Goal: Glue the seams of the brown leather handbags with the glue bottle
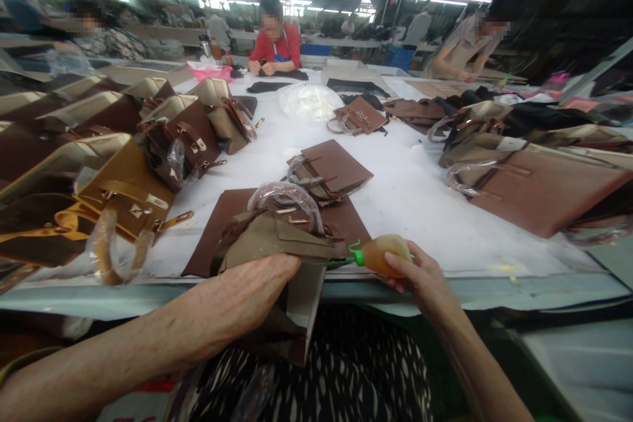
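Observation:
My left hand [247, 297] lies on a taupe leather handbag [277, 241] at the table's near edge, fingers curled down over its flap and gripping it. The bag hangs partly over the edge toward my lap. My right hand [420, 277] is closed round a small amber squeeze bottle [383, 254] with a green nozzle. The nozzle tip points left and touches the bag's side. A plastic-wrapped handle [287, 196] arches above the bag, which rests on a flat brown leather piece [222, 224].
Brown and tan handbags crowd the left side [128, 191] and the right side [534, 184] of the white table [410, 198]. More small bags [329, 171] lie mid-table. A person in red [274, 46] works at the far end; others stand beyond.

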The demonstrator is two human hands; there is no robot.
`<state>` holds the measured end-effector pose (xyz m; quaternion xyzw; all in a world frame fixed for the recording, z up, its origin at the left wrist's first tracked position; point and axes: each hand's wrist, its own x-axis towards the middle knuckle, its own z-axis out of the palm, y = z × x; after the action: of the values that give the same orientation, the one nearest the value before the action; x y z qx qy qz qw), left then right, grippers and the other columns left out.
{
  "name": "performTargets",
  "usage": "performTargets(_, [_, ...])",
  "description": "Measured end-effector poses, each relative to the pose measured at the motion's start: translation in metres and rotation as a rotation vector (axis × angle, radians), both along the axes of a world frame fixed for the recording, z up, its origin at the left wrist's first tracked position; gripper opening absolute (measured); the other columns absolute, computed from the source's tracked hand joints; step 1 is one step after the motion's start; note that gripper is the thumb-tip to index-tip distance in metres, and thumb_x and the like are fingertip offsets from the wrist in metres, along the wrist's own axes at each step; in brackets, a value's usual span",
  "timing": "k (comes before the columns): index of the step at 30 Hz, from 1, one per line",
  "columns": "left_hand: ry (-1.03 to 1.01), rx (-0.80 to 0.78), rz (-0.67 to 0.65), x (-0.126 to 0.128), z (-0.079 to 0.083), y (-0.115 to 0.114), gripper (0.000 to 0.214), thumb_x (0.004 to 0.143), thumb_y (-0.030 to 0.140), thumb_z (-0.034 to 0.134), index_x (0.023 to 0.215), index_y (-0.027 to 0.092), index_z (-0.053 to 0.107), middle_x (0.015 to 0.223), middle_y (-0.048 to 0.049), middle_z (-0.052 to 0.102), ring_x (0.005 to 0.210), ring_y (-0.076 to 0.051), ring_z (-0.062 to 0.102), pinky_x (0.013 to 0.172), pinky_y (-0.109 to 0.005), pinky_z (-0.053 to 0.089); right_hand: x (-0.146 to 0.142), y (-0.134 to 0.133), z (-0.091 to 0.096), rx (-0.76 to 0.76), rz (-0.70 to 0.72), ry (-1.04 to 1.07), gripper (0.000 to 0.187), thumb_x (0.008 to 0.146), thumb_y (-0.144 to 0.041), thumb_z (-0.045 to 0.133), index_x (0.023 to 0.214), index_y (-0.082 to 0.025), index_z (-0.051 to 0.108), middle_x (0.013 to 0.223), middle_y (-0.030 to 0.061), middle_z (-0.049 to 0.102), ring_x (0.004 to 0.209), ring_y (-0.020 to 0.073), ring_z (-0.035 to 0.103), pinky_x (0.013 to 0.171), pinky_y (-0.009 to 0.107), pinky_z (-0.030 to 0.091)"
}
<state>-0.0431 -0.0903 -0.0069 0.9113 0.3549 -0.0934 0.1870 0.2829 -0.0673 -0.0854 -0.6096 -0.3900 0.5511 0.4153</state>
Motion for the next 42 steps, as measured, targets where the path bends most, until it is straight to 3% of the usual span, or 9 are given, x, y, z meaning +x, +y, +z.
performTargets(5, [-0.011, 0.029, 0.005, 0.000, -0.003, -0.001, 0.062, 0.080, 0.005, 0.033, 0.139, 0.017, 0.017, 0.144, -0.0112, 0.035, 0.132, -0.019, 0.031, 0.109, -0.035, 0.027, -0.002, -0.004, -0.003, -0.012, -0.003, 0.024, 0.048, 0.066, -0.044, 0.072, 0.100, -0.015, 0.056, 0.059, 0.0010, 0.061, 0.043, 0.0123, 0.049, 0.037, 0.021, 0.034])
performTargets(12, [-0.010, 0.131, -0.083, 0.000, -0.004, -0.002, 0.064, 0.076, 0.002, 0.035, 0.137, 0.010, 0.017, 0.141, -0.0158, 0.038, 0.130, -0.022, 0.034, 0.106, -0.037, 0.032, 0.001, -0.009, -0.005, -0.025, 0.013, 0.045, 0.049, 0.067, -0.043, 0.073, 0.104, -0.015, 0.055, 0.061, -0.0001, 0.059, 0.043, 0.0112, 0.049, 0.037, 0.020, 0.034])
performTargets(23, [-0.137, 0.197, -0.112, 0.007, 0.006, 0.002, 0.056, 0.079, 0.003, 0.035, 0.132, 0.012, 0.022, 0.130, -0.0127, 0.050, 0.121, -0.019, 0.046, 0.101, -0.031, 0.038, -0.008, -0.028, 0.011, -0.028, 0.049, 0.038, 0.047, 0.069, -0.041, 0.072, 0.106, -0.016, 0.054, 0.066, -0.0005, 0.060, 0.045, 0.0118, 0.050, 0.037, 0.020, 0.035])
performTargets(33, [-0.064, 0.250, -0.114, 0.011, 0.008, 0.001, 0.055, 0.078, 0.002, 0.031, 0.131, 0.013, 0.020, 0.132, -0.0141, 0.048, 0.123, -0.019, 0.045, 0.099, -0.032, 0.040, -0.010, -0.050, 0.015, -0.047, 0.085, 0.053, 0.048, 0.071, -0.042, 0.070, 0.109, -0.018, 0.052, 0.072, -0.0007, 0.059, 0.045, 0.0102, 0.050, 0.036, 0.019, 0.035])
performTargets(38, [-0.028, 0.217, -0.126, 0.003, 0.002, 0.000, 0.063, 0.077, 0.005, 0.033, 0.135, 0.014, 0.013, 0.140, -0.0142, 0.039, 0.130, -0.020, 0.034, 0.104, -0.034, 0.034, -0.015, -0.059, 0.019, -0.079, 0.092, 0.070, 0.048, 0.070, -0.042, 0.071, 0.107, -0.019, 0.053, 0.069, -0.0014, 0.058, 0.044, 0.0103, 0.050, 0.036, 0.019, 0.035])
performTargets(42, [-0.051, 0.237, -0.136, 0.002, -0.001, 0.001, 0.064, 0.077, 0.005, 0.034, 0.135, 0.014, 0.009, 0.138, -0.0144, 0.040, 0.129, -0.020, 0.035, 0.104, -0.034, 0.034, -0.018, -0.068, 0.022, -0.103, 0.097, 0.068, 0.048, 0.072, -0.042, 0.070, 0.109, -0.019, 0.052, 0.066, -0.0016, 0.059, 0.043, 0.0103, 0.050, 0.037, 0.019, 0.036])
